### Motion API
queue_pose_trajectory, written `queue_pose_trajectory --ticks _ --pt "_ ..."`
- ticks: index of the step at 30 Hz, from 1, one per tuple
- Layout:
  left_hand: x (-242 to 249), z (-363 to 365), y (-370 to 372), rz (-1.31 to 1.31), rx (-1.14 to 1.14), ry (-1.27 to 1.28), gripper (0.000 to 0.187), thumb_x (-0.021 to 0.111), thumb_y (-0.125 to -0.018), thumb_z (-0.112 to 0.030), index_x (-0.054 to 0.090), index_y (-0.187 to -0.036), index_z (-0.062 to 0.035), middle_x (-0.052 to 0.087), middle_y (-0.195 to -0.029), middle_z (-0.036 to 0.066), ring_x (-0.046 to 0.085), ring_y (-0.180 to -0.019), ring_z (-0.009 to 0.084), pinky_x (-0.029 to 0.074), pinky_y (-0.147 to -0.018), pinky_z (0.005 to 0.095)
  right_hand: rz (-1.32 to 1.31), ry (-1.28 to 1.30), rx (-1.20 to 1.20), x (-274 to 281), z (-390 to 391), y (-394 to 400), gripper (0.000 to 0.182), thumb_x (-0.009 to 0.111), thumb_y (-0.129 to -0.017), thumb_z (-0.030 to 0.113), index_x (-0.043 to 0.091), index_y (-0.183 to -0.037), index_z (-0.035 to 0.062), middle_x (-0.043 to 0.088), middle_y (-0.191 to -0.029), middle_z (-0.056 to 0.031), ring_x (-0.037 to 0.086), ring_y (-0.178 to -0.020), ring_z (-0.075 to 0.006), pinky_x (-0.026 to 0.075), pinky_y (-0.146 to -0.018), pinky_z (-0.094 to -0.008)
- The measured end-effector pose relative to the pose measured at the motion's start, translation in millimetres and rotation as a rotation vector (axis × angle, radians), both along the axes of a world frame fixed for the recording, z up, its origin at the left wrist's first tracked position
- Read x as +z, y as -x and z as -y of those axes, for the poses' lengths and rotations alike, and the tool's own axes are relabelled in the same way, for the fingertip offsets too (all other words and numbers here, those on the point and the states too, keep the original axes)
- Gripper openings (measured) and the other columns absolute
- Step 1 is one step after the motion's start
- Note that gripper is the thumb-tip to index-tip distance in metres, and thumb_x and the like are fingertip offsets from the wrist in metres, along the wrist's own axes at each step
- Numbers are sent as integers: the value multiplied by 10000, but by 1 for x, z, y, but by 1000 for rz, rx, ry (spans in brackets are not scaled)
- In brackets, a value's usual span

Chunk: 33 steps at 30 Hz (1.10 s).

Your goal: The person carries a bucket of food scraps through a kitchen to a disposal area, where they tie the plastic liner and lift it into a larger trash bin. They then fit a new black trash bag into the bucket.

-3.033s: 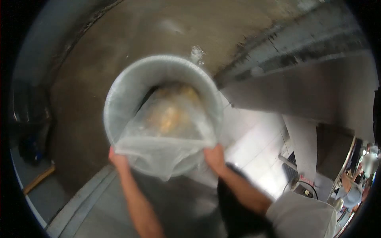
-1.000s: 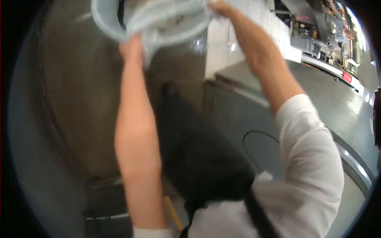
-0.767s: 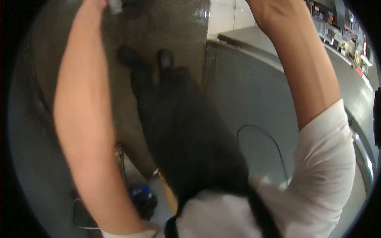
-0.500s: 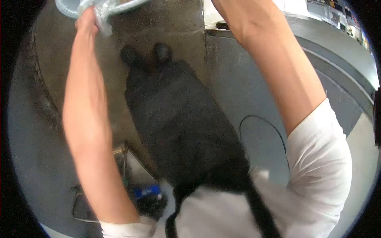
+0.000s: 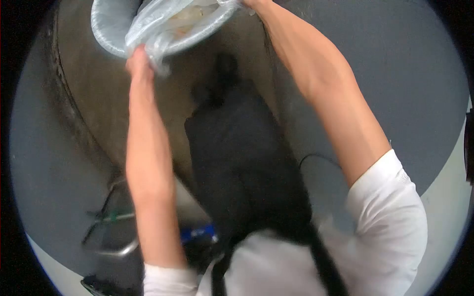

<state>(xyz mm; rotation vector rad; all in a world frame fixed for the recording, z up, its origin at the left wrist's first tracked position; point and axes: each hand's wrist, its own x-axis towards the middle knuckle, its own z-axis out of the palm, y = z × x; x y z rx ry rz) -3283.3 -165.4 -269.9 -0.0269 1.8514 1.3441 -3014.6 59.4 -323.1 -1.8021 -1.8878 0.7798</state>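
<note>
Near the top edge is a round, pale bin (image 5: 109,29) lined with a clear plastic bag (image 5: 160,20). Some yellowish and orange contents show blurrily through the plastic. My left hand (image 5: 140,62) is closed on the bunched bag at the bin's near left rim, and a loose tuft of plastic hangs beside it. My right hand (image 5: 253,4) is at the bin's right rim, partly cut off by the top edge. Its fingers are mostly out of sight, so its grip cannot be made out.
Below the bin is a brown floor (image 5: 168,103) beside grey surfaces. A black apron (image 5: 242,163) and dark shoes (image 5: 224,66) show below me. At lower left are a blurred metal frame (image 5: 118,251) and a blue item (image 5: 200,233). A dark cable (image 5: 321,157) curves at right.
More of the bin and bag has come into view. Both hands appear lower in the view, my left further right and my right now partly visible. The cluttered counter at upper right has left view.
</note>
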Motion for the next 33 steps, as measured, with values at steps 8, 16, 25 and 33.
queue_pose_trajectory --ticks 8,16,25,33 --pt "44 -45 31 -25 109 82 404 619 -874 -121 603 -1223 80 645 -1194 188 630 -1053 288 486 -922 395 -58 318 -72 126 -24 72 406 644 -834 244 579 -1155 4 659 -1139 -235 631 -1105 -361 475 -990 -449" --pt "67 -18 13 37 31 240 517 629 -870 -129 512 -1313 112 614 -1236 192 621 -1067 312 490 -900 416 146 443 -58 138 -15 64 566 576 -854 228 299 -1286 -9 612 -1134 -340 587 -1100 -489 440 -978 -518" --pt "64 -18 0 -82 96 175 325 660 -882 -127 670 -1134 79 694 -1091 143 640 -965 222 489 -869 350 179 421 -24 141 -17 66 560 567 -865 226 292 -1291 -11 609 -1150 -344 595 -1094 -489 450 -972 -522" --pt "72 -11 -15 -56 63 288 423 690 -852 -177 630 -1149 117 688 -1096 199 650 -977 272 501 -862 387 139 483 9 123 -9 47 541 578 -883 228 271 -1268 4 596 -1186 -334 574 -1131 -490 440 -987 -521"
